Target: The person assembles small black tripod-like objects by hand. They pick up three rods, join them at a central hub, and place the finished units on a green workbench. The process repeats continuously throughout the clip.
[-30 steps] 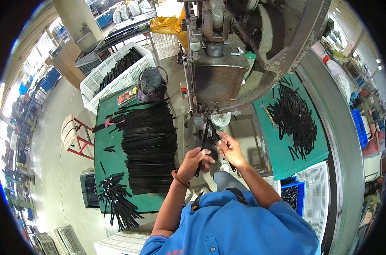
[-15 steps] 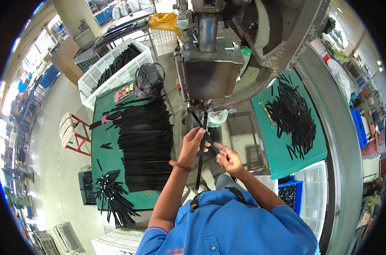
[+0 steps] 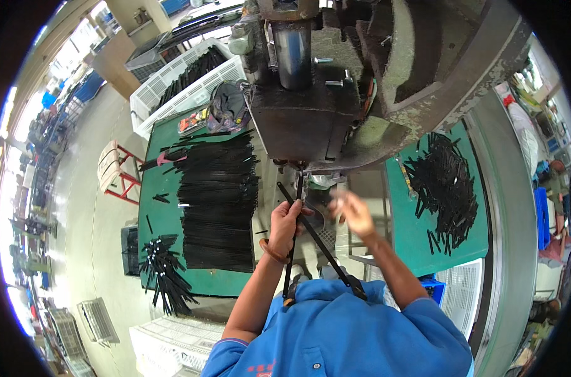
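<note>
Two long black flat strips [image 3: 325, 250] cross each other in front of my body, below the press head. My left hand [image 3: 286, 220] is closed around them near their crossing, thumb on top. The upper end of one strip reaches up under the machine press [image 3: 295, 129]; the other strip slants from upper left to lower right. My right hand [image 3: 353, 213] is apart from the strips, to their right, its fingers smeared by motion. Whether it holds anything small cannot be made out.
On the left green table [image 3: 203, 284] lies a wide stack of black strips [image 3: 219, 207], with a fanned bundle [image 3: 166, 270] at its near corner. A pile of shorter black pieces [image 3: 445, 182] and a wrench [image 3: 406, 176] lie on the right table. A white crate [image 3: 191, 94] stands far left.
My right hand has left the strips and moved right. My left hand keeps its grip on them, slightly lower. The view has shifted, so the press looks nearer.
</note>
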`<state>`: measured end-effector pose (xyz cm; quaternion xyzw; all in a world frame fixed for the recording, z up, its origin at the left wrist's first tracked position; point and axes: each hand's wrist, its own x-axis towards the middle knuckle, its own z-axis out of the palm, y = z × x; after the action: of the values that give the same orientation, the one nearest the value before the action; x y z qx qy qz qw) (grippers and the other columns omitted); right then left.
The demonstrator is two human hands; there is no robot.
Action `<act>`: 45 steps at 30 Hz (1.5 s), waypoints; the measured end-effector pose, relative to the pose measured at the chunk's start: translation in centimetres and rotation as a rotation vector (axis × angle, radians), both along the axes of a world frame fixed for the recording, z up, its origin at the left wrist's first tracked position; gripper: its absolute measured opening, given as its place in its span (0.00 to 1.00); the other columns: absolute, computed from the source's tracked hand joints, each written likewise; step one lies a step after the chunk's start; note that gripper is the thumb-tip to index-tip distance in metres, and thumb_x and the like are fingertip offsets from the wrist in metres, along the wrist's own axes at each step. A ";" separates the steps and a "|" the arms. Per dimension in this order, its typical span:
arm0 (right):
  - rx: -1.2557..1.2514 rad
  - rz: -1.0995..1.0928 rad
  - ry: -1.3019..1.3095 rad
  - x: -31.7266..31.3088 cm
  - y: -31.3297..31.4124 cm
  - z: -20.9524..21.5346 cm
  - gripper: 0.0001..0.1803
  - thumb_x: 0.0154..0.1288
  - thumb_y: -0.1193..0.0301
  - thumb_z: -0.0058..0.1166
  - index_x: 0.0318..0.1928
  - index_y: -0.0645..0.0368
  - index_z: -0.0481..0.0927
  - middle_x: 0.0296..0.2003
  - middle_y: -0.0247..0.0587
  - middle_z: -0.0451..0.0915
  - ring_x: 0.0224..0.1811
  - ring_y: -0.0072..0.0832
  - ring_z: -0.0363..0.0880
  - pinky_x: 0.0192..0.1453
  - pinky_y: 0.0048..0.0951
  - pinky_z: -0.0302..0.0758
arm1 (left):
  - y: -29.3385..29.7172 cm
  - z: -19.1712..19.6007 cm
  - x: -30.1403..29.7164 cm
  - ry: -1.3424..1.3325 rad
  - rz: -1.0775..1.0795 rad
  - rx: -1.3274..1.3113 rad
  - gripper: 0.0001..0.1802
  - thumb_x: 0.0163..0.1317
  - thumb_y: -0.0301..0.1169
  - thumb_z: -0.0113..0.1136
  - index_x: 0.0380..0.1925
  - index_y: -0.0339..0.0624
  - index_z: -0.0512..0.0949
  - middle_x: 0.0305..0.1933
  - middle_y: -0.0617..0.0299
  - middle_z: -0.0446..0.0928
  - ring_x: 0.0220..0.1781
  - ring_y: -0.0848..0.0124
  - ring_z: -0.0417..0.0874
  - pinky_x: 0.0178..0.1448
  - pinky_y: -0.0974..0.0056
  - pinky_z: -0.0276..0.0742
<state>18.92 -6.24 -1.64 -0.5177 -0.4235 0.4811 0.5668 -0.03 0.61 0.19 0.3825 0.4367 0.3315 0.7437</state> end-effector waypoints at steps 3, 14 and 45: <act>-0.045 0.054 -0.950 3.5 8.8 -1.5 0.14 0.65 0.72 0.48 0.50 0.62 0.74 0.39 0.42 0.80 0.39 0.31 0.78 0.41 0.31 0.75 | -0.3 -0.4 -0.4 0.032 0.043 -0.007 0.11 0.67 0.37 0.51 0.36 0.40 0.73 0.30 0.59 0.80 0.14 0.83 0.64 0.16 0.76 0.60; 0.304 -0.154 -0.823 5.7 16.2 -9.0 0.12 0.59 0.70 0.56 0.43 0.61 0.76 0.37 0.42 0.80 0.39 0.35 0.77 0.44 0.34 0.73 | -1.5 -2.2 1.1 -0.073 0.056 -0.039 0.14 0.69 0.40 0.48 0.36 0.38 0.72 0.30 0.56 0.80 0.15 0.79 0.71 0.19 0.74 0.68; -0.661 -0.771 -0.982 19.2 -13.6 -7.8 0.21 0.50 0.63 0.60 0.46 0.56 0.78 0.44 0.46 0.79 0.45 0.43 0.78 0.50 0.38 0.76 | -1.2 -1.9 0.6 0.024 0.003 0.051 0.14 0.68 0.40 0.49 0.33 0.40 0.73 0.25 0.58 0.78 0.12 0.79 0.67 0.16 0.76 0.61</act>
<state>38.08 -19.87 -9.45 -0.9330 -0.2482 0.0604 0.2533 0.58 -0.64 -1.73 0.4047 0.4378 0.3393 0.7276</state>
